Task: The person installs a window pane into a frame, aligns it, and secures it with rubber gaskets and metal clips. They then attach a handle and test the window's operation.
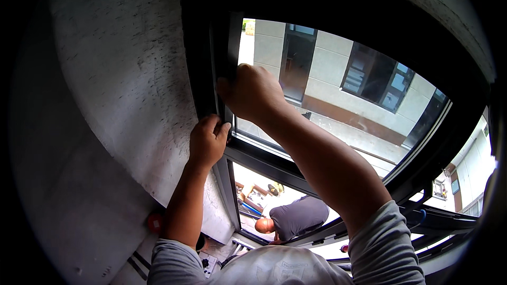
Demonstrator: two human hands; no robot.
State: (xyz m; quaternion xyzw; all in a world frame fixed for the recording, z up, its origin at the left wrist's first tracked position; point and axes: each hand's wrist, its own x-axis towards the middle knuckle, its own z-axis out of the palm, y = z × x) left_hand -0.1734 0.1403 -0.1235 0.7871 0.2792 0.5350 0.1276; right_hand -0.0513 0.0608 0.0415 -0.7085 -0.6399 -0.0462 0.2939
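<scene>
Frame: dark window frame (229,47), straight ahead of the person; its left upright runs beside the wall, and both hands are at that upright.
Right hand: the right hand (254,93) is the higher of the two, fingers curled in tightly at the upright; whether anything is inside the grip, I cannot tell.
Left hand: the left hand (207,141) is lower and just left of it, thumb and fingers bent close together at the upright, near the crossbar; what they pinch, if anything, I cannot tell.
Crossbar: the crossbar (264,164) divides the upper opening from the lower one.
Right forearm: passes in front of the upper opening, grey sleeve at the elbow.
Wall: pale, dark-specked wall (132,74) left of the frame.
Upper view: a pale building (330,68) with dark windows and a brown band.
Lower view: a co-worker (300,216) in a dark top, bent over, beyond the opening.
</scene>
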